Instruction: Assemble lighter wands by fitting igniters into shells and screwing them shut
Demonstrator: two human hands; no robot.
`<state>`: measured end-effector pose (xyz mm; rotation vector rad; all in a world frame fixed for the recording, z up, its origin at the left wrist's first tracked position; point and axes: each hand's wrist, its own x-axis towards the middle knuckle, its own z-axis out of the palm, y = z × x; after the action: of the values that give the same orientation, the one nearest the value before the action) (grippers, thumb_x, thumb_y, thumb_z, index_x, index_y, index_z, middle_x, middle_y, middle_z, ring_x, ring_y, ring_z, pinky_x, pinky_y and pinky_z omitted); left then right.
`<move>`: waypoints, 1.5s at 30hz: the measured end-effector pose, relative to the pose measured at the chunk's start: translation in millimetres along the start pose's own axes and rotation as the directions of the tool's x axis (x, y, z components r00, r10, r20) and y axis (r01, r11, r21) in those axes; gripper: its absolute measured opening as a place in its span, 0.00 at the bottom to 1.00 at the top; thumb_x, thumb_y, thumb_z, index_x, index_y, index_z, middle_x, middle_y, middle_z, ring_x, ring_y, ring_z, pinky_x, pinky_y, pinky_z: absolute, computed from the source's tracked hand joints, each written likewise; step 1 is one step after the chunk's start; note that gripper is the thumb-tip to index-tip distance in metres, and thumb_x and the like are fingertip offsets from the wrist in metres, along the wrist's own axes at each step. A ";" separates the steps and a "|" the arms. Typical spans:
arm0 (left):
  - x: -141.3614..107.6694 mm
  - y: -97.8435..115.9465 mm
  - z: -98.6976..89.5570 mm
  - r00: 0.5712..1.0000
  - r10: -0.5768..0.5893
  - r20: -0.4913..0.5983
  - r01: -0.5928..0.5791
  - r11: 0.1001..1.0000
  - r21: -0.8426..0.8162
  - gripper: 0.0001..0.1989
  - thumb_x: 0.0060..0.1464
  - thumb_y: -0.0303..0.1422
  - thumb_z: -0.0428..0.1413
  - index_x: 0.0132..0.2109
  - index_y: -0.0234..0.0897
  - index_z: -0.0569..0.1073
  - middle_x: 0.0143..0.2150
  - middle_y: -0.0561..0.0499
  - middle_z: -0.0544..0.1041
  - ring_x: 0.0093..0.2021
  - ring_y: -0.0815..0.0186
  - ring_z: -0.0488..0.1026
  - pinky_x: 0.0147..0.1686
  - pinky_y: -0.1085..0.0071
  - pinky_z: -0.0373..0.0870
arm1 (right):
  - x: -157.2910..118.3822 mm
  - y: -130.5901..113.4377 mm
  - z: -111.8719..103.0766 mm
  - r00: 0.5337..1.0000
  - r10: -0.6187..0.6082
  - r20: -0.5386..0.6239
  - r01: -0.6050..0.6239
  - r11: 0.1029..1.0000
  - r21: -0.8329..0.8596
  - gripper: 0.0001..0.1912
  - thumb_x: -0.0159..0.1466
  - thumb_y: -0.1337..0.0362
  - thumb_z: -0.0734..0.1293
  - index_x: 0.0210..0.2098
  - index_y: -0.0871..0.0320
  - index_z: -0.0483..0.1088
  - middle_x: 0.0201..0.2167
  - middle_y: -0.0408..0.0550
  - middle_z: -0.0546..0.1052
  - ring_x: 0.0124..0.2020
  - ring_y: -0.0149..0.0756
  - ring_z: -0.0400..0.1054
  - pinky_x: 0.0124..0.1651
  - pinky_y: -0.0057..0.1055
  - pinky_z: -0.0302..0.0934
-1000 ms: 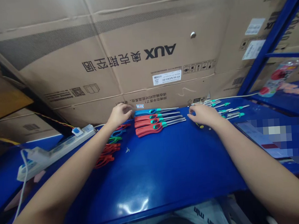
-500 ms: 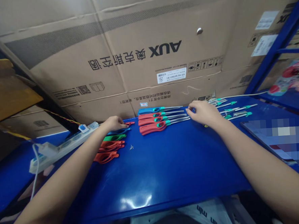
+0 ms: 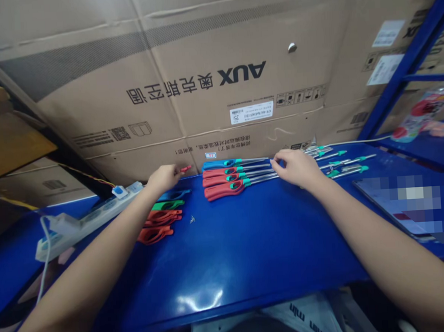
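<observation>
Small red plastic piece [image 3: 185,168] in left hand [image 3: 164,178]. Row of red and blue plastic lighters [image 3: 217,181] between that and right hand [image 3: 293,167]. Orange, green and blue plastic shells [image 3: 165,217] before left hand; long white plastic power strip [image 3: 100,213] to its left. Green-tipped metal rods [image 3: 342,162] right of right hand. Brown cardboard sheet [image 3: 199,47] behind both. Flat slab [image 3: 382,206], perhaps a phone (blurred), nearer and right of right hand.

Both bare arms [image 3: 110,248] stretch forward, the left hand [image 3: 165,178] pinching at 11 o'clock, the right hand [image 3: 296,166], apparently curled, at 1 o'clock.
</observation>
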<state>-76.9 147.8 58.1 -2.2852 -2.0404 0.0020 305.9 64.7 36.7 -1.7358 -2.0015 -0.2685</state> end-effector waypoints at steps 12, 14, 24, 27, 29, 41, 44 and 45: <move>-117.3 111.9 -21.7 0.869 0.489 -0.071 -0.488 0.829 -0.274 0.07 0.58 0.36 0.56 0.34 0.41 0.77 0.31 0.53 0.81 0.30 0.64 0.77 0.29 0.71 0.61 | -21.9 -44.8 -18.2 0.782 -0.584 0.216 0.185 0.549 0.815 0.15 0.62 0.60 0.72 0.46 0.58 0.74 0.39 0.45 0.75 0.32 0.28 0.65 0.34 0.26 0.62; -131.7 129.3 -7.3 0.833 0.551 -0.049 -0.536 0.783 -0.316 0.07 0.58 0.36 0.57 0.32 0.41 0.76 0.31 0.53 0.81 0.30 0.64 0.77 0.28 0.71 0.61 | -24.4 -46.9 -17.7 0.654 -0.683 0.326 0.211 0.578 0.788 0.14 0.60 0.63 0.73 0.45 0.59 0.74 0.38 0.43 0.73 0.33 0.28 0.64 0.35 0.25 0.61; -148.6 147.5 32.4 0.751 0.645 -0.140 -0.574 0.533 -0.622 0.08 0.60 0.33 0.59 0.47 0.42 0.77 0.39 0.50 0.78 0.35 0.64 0.75 0.34 0.69 0.71 | -23.2 -37.0 -10.2 0.392 -0.611 0.688 0.107 0.773 0.626 0.09 0.57 0.71 0.71 0.38 0.60 0.75 0.30 0.39 0.73 0.31 0.28 0.67 0.34 0.24 0.58; -148.6 130.7 26.0 0.740 0.635 -0.220 -0.622 0.522 -0.583 0.13 0.59 0.34 0.61 0.52 0.44 0.75 0.48 0.48 0.78 0.49 0.58 0.75 0.51 0.62 0.72 | -23.8 -35.8 -13.2 0.420 -0.576 0.701 0.133 0.803 0.581 0.07 0.58 0.66 0.72 0.36 0.59 0.75 0.28 0.39 0.73 0.30 0.29 0.67 0.33 0.24 0.58; -147.5 115.0 25.6 0.748 0.627 -0.218 -0.626 0.558 -0.545 0.21 0.57 0.36 0.63 0.57 0.45 0.72 0.56 0.46 0.75 0.58 0.54 0.70 0.59 0.56 0.69 | -24.8 -37.0 -15.5 0.434 -0.557 0.708 0.154 0.820 0.551 0.06 0.58 0.66 0.72 0.36 0.59 0.75 0.28 0.39 0.73 0.30 0.29 0.67 0.32 0.25 0.57; -137.2 71.6 58.1 0.759 0.611 -0.223 -0.614 0.559 -0.558 0.15 0.62 0.36 0.58 0.55 0.42 0.75 0.50 0.46 0.77 0.50 0.59 0.76 0.51 0.63 0.74 | -30.0 -43.4 -21.4 0.497 -0.474 0.727 0.210 0.879 0.429 0.02 0.61 0.69 0.69 0.34 0.57 0.72 0.30 0.42 0.74 0.30 0.30 0.66 0.31 0.26 0.53; -136.9 73.9 61.5 0.783 0.570 -0.249 -0.588 0.548 -0.595 0.15 0.61 0.38 0.60 0.54 0.42 0.76 0.48 0.47 0.77 0.46 0.61 0.77 0.48 0.65 0.75 | -31.0 -43.8 -19.0 0.552 -0.480 0.682 0.261 0.876 0.406 0.03 0.61 0.70 0.68 0.34 0.57 0.72 0.32 0.44 0.75 0.32 0.32 0.66 0.33 0.27 0.53; -136.9 74.5 62.1 0.793 0.555 -0.251 -0.577 0.552 -0.602 0.15 0.61 0.39 0.60 0.53 0.42 0.77 0.47 0.47 0.77 0.46 0.61 0.77 0.47 0.65 0.75 | -31.4 -44.5 -17.7 0.578 -0.490 0.653 0.287 0.871 0.399 0.04 0.61 0.71 0.67 0.34 0.57 0.72 0.34 0.45 0.76 0.33 0.33 0.66 0.34 0.27 0.53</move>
<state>-21.8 7.2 -15.2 -3.2337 -1.2665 -0.8406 269.3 21.3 44.3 -1.2959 -2.8454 0.6667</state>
